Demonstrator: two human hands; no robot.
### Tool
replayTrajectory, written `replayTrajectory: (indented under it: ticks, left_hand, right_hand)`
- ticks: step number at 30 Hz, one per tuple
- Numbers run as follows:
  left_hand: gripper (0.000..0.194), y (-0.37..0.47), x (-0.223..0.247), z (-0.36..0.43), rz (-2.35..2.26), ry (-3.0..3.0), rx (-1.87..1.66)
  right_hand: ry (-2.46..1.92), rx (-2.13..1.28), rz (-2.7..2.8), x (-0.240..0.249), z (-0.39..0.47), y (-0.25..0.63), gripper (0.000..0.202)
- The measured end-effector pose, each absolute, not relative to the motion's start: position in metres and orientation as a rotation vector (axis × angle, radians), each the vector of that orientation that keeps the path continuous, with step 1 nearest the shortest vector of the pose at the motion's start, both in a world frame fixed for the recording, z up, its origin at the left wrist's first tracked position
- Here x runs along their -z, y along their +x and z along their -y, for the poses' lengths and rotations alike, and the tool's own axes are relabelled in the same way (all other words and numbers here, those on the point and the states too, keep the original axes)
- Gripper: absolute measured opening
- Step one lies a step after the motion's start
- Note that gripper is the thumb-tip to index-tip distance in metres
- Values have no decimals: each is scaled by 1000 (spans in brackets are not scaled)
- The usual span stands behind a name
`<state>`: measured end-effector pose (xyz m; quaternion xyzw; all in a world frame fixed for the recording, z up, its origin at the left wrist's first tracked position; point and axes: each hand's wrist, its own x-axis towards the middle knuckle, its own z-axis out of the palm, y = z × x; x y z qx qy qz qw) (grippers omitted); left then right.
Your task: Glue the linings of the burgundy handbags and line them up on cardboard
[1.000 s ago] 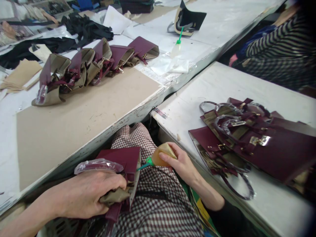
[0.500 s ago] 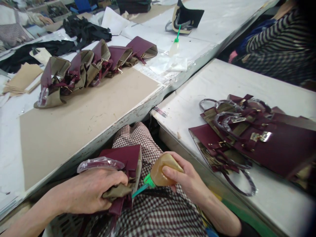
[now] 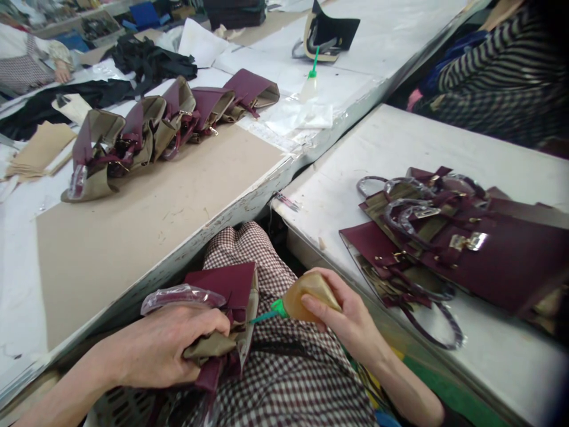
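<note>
My left hand (image 3: pixel 173 344) grips a burgundy handbag (image 3: pixel 226 281) on my lap, its fingers closed round the bunched olive lining. A plastic-wrapped handle (image 3: pixel 182 296) arches over the back of that hand. In my right hand (image 3: pixel 344 311) is a squeeze bottle (image 3: pixel 311 296) of amber liquid, tilted with its green cap and thin nozzle (image 3: pixel 264 315) pointing left. The nozzle tip is at the open edge of the bag; whether it touches the edge I cannot tell. Much of the bag is hidden behind my left hand.
Several burgundy bags (image 3: pixel 178 112) stand in a row on the left table. More bags (image 3: pixel 489 249) lie piled on the right table. Another glue-type bottle (image 3: pixel 310 86) stands near a black piece (image 3: pixel 335 29). A person in a striped sleeve (image 3: pixel 484 65) sits at upper right.
My right hand has moved the bottle slightly right and up, so the nozzle tip now sits higher along the bag's edge. My left hand keeps its hold on the bag.
</note>
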<state>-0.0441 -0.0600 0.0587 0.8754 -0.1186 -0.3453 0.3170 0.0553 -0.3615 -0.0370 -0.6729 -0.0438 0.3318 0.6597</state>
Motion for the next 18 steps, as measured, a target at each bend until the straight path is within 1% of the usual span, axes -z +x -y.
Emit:
replayTrajectory:
  ticks: [3, 6, 9, 15, 18]
  left_hand:
    - [50, -45, -59, 60, 313, 2311, 911]
    - [48, -46, -59, 60, 322, 2334, 901]
    - [48, -47, -59, 59, 322, 2341, 894]
    - [50, -55, -61, 50, 269, 2354, 877]
    - [39, -67, -66, 32, 210, 2400, 736]
  right_hand:
    - [-1611, -671, 123, 46, 360, 60, 45]
    - [-1670, -620, 152, 53, 360, 61, 47]
    - [-1642, -650, 146, 50, 362, 59, 47]
    - [-1095, -890, -7, 27, 360, 48, 41]
    - [-875, -880, -153, 18, 357, 43, 39]
